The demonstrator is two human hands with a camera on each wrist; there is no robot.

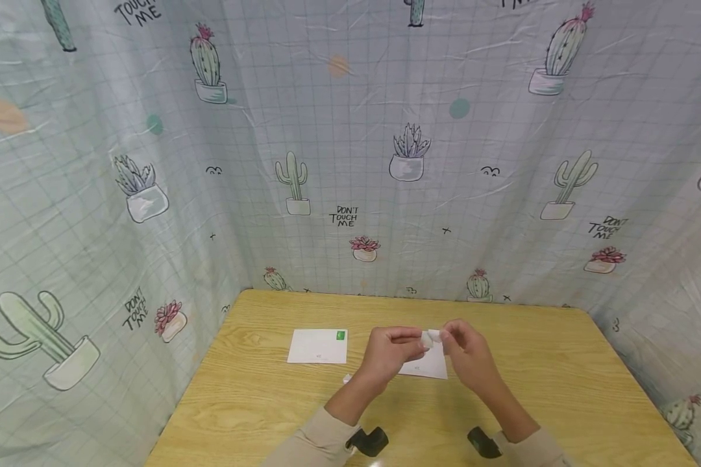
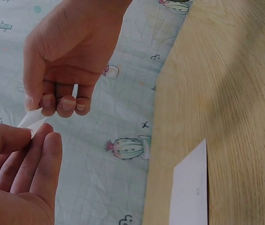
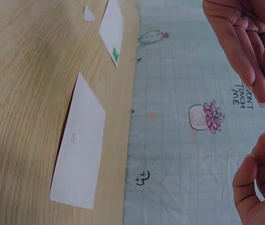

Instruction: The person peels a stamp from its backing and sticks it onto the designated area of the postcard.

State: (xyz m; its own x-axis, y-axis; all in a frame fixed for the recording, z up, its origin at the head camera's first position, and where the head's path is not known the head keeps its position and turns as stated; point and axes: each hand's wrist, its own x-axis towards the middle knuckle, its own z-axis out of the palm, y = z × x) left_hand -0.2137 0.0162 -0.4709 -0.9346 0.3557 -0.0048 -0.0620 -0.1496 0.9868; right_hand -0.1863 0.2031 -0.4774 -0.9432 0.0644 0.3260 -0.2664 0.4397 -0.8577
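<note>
Both hands are raised over the table, close together. Between thumb and fingers my left hand [image 1: 383, 357] pinches a small folded white piece of paper [image 1: 430, 338]. My right hand [image 1: 470, 357] pinches the opposite edge of it with thumb and forefinger. In the left wrist view the paper [image 2: 33, 120] looks thin and creased; its printed side, if any, cannot be made out. Below the hands lies a plain white envelope [image 1: 423, 370], partly covered by them in the head view. The right wrist view shows this envelope [image 3: 78, 147] flat, with faint small print.
To the left lies another white envelope [image 1: 315, 347] with a green stamp [image 1: 341, 335] in its corner. A small white paper scrap [image 1: 347, 378] rests near my left forearm. The wooden table [image 1: 233, 389] meets a cactus-print curtain [image 1: 327, 130] behind and at the sides.
</note>
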